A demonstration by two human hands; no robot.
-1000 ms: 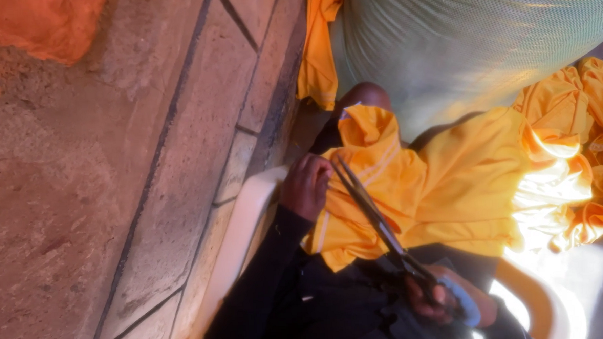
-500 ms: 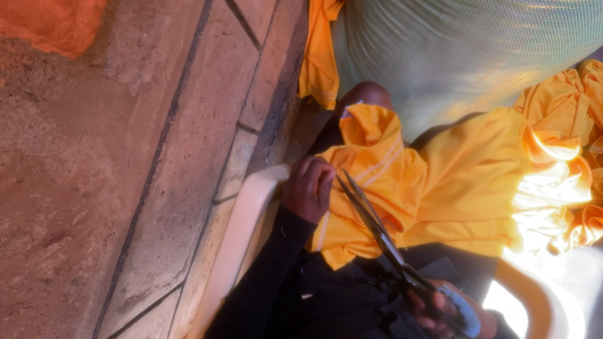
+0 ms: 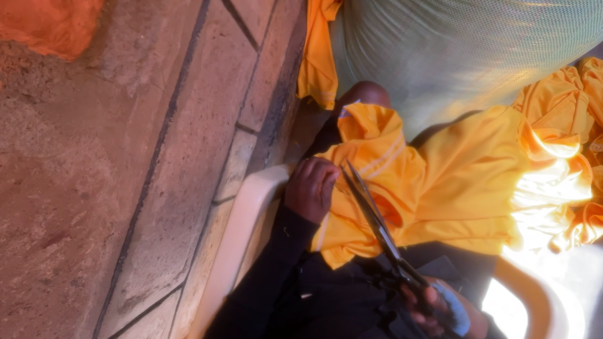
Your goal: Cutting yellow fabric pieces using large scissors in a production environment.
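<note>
The person sits in a pale plastic chair (image 3: 243,219) beside a rough stone-block wall (image 3: 112,171), with a bright yellow-orange cloth garment (image 3: 451,183) spread across the lap.

The left hand (image 3: 310,188) is curled shut on the bunched edge of that garment, pinching a fold close to the chair's arm. The right hand (image 3: 433,306) has its fingers through the loops of a pair of long dark metal scissors (image 3: 378,227), gripping them firmly; a blue band wraps one of its fingers.

Over the last second the scissors have slid a little further up along the fold, their tips now just beside the left hand's knuckles, while the right hand has dropped lower toward the bottom edge of the view. The blades look narrowly parted, almost together, lying against the cloth. The left hand has barely shifted its grip. To my eye that means the cut or trim along this fold is under way, with the blades working toward the held end.

More yellow-orange cloth (image 3: 585,150) lies heaped to the right, against a large green mesh sack (image 3: 485,39).
</note>
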